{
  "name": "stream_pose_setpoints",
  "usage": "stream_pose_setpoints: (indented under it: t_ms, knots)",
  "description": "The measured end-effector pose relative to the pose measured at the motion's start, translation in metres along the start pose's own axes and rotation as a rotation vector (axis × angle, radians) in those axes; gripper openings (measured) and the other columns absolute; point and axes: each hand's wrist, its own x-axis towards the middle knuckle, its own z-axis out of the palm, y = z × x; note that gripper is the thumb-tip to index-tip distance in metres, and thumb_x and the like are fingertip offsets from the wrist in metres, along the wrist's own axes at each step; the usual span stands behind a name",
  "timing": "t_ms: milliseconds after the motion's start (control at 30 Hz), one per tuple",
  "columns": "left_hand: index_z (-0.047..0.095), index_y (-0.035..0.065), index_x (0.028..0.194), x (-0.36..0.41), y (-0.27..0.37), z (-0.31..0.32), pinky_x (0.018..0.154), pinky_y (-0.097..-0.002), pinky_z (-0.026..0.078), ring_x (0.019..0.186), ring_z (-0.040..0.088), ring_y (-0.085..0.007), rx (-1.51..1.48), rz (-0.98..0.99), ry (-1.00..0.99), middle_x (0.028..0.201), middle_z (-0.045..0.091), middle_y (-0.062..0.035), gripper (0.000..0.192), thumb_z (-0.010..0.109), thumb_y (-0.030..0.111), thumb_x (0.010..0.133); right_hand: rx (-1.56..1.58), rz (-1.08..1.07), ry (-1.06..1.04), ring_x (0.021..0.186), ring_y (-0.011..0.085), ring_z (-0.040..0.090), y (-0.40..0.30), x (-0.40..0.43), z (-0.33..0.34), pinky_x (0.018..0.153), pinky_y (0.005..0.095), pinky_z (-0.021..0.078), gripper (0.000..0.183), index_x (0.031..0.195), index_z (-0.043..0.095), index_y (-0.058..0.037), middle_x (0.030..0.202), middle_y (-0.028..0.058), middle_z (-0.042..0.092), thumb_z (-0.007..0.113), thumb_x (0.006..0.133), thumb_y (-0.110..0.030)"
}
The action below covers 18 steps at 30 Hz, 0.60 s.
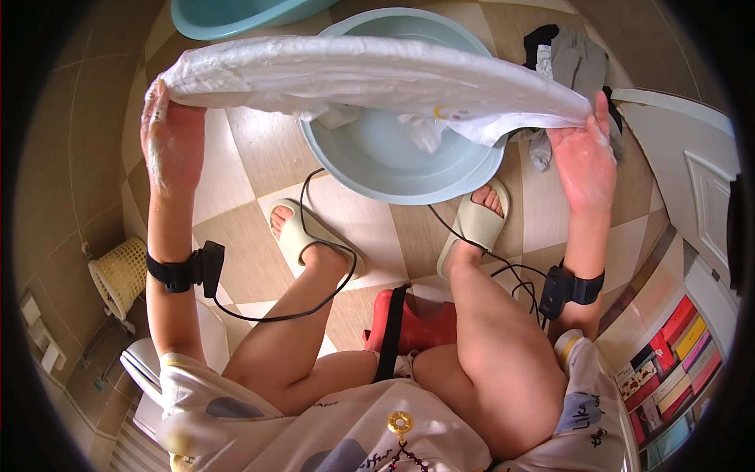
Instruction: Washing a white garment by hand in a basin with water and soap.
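A wet white garment (377, 74) is stretched wide between my two raised hands, over a light blue plastic basin (407, 171) on the floor. My left hand (174, 138) grips its left end, with suds along the fingers and palm edge. The right end is pinched in my right hand (584, 153), whose palm faces up and looks wet. Loose folds of the cloth hang down into or just above the basin, where a small yellow mark shows on the fabric. Black devices are strapped to both forearms, with cables trailing from them.
A teal basin (248, 17) stands at the top left. Grey and black clothes (575, 65) lie on the tiles at the upper right, near a white door (696, 159). A red stool (383, 321) is beneath me; a toilet (141, 377) and a yellow wall basket (118, 277) are left.
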Motion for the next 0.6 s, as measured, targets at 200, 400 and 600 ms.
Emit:
stream_pose_setpoints:
  t_ms: [200, 400, 600]
  knots:
    - [0.045, -0.0015, 0.120, 0.000, 0.014, 0.009, 0.098, -0.0397, 0.037, 0.107, 0.049, -0.0212, 0.096, 0.084, 0.015, 0.115, 0.052, -0.0118, 0.031, 0.042, 0.007, 0.090, -0.448, -0.037, -0.012, 0.108, 0.0229, 0.050, -0.017, 0.003, 0.012, 0.101, 0.0375, 0.0320, 0.042, 0.125, 0.045, -0.0080, 0.112, 0.0120, 0.055, 0.050, 0.084, -0.005]
    - [0.054, -0.0016, 0.112, -0.004, 0.014, 0.014, 0.095, -0.0344, 0.039, 0.104, 0.051, -0.0184, 0.457, -0.012, 0.025, 0.113, 0.055, -0.0104, 0.035, 0.061, 0.014, 0.082, -1.210, -0.084, 0.065, 0.094, 0.0156, 0.055, 0.000, -0.001, 0.034, 0.081, 0.0253, 0.0435, 0.043, 0.116, 0.055, -0.0031, 0.091, 0.0062, 0.055, 0.060, 0.074, 0.007]
    - [0.062, 0.0011, 0.101, -0.012, 0.017, 0.033, 0.072, -0.0222, 0.045, 0.080, 0.055, -0.0096, 1.022, 0.063, -0.164, 0.097, 0.061, -0.0044, 0.035, 0.073, 0.011, 0.070, -1.649, -0.222, 0.029, 0.083, 0.0144, 0.052, -0.002, -0.003, 0.031, 0.080, 0.0245, 0.0454, 0.043, 0.109, 0.060, -0.0022, 0.084, 0.0048, 0.046, 0.060, 0.069, 0.013]
